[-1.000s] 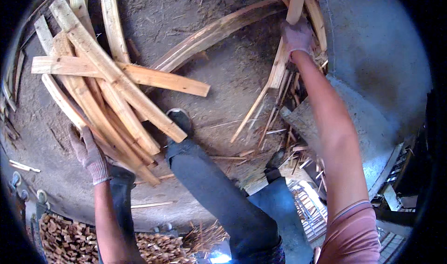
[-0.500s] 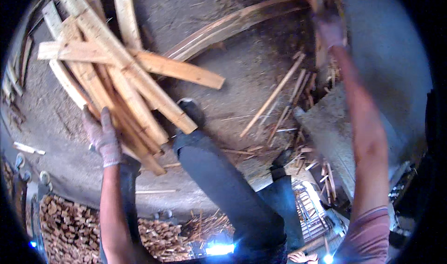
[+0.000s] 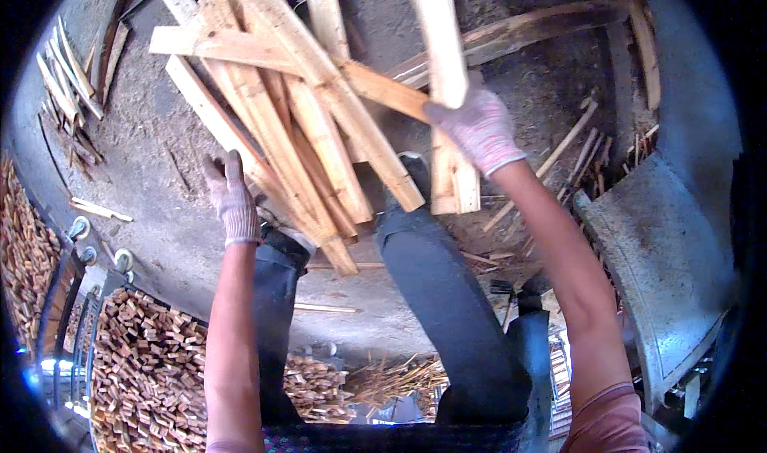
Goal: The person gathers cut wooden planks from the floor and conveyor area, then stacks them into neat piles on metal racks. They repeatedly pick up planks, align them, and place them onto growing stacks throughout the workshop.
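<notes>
My left hand point(image 3: 233, 205), in a pale knitted glove, is beside the left edge of a crossed heap of sawn wooden planks point(image 3: 319, 133). Its fingers are stretched and apart, close to the outermost plank; whether they touch it I cannot tell. My right hand point(image 3: 483, 129), gloved as well, is closed round a pale plank point(image 3: 439, 33) that is partly blurred. Light wood point(image 3: 454, 183) also shows below this hand; whether it is the same plank is hidden by the glove. One orange-toned plank point(image 3: 383, 92) of the heap reaches to the right fingers.
A long rough-edged board point(image 3: 527, 33) lies across the dirt floor behind. Thin wood strips point(image 3: 551, 161) lie at right, near a grey metal sheet point(image 3: 663, 269). Stacked short wood pieces point(image 3: 148, 349) fill a rack at lower left, by several small wheels point(image 3: 80, 228).
My right hand has come from the far right toward the heap, now with a plank in it. The view has shifted, so the heap appears farther right and higher. My left hand stays beside it.
</notes>
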A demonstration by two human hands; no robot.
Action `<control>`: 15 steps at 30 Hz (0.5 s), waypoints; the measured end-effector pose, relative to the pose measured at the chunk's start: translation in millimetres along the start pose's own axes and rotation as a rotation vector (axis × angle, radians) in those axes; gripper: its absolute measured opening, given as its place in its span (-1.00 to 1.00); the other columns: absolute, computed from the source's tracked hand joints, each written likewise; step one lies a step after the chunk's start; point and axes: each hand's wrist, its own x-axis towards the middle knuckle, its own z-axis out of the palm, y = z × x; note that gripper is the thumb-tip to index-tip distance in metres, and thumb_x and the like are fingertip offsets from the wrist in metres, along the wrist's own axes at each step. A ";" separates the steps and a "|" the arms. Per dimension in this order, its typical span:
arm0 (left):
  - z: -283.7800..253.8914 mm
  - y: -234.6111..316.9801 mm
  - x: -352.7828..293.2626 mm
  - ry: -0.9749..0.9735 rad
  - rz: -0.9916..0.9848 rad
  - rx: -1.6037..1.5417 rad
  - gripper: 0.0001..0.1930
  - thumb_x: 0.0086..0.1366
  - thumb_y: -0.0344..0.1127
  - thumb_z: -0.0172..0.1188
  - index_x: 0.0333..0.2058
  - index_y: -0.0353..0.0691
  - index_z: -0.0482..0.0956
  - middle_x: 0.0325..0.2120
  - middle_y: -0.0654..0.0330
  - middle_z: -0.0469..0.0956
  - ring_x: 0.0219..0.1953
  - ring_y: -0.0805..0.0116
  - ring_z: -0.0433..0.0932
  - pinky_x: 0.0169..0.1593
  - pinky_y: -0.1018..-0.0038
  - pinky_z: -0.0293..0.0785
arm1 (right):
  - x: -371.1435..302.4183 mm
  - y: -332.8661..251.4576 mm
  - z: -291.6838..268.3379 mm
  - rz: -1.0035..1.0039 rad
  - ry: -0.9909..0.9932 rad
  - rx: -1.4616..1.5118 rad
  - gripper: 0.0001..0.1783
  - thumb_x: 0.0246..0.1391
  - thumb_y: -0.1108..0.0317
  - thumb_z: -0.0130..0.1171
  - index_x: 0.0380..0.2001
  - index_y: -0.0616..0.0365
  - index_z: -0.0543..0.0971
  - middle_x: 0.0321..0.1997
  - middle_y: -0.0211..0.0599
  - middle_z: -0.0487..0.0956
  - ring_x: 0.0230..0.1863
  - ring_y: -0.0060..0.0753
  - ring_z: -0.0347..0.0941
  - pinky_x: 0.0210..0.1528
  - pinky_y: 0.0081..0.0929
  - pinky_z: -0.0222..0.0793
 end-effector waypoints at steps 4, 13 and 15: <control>3.7 -6.9 29.9 -0.358 -0.426 -0.612 -0.24 0.39 0.14 0.23 0.34 -0.33 0.32 0.21 0.03 0.50 0.22 0.15 0.49 0.31 0.26 0.37 | -14.9 -35.8 21.2 -0.299 0.083 -0.255 0.00 -0.11 -0.29 0.40 0.21 0.29 0.46 -0.08 0.23 0.67 -0.02 0.14 0.65 0.13 -0.10 0.54; 9.6 21.5 30.0 -0.655 -0.530 -0.800 -0.02 0.26 0.36 0.24 0.43 -0.22 0.18 0.28 -0.07 0.42 0.27 -0.08 0.46 0.35 -0.11 0.34 | 58.2 -92.7 3.8 -0.077 0.125 0.192 0.11 -0.06 -0.38 0.34 0.23 0.44 0.42 0.07 0.28 0.63 0.13 0.16 0.59 0.20 -0.10 0.47; 8.5 27.4 31.0 -0.722 -0.594 -0.835 -0.06 0.30 0.27 0.26 0.43 -0.22 0.17 0.31 -0.02 0.39 0.29 -0.02 0.45 0.33 -0.05 0.37 | 54.9 -96.8 20.0 -0.032 0.015 0.367 0.14 -0.06 -0.40 0.33 0.25 0.45 0.40 0.13 0.26 0.59 0.19 0.17 0.55 0.25 -0.14 0.43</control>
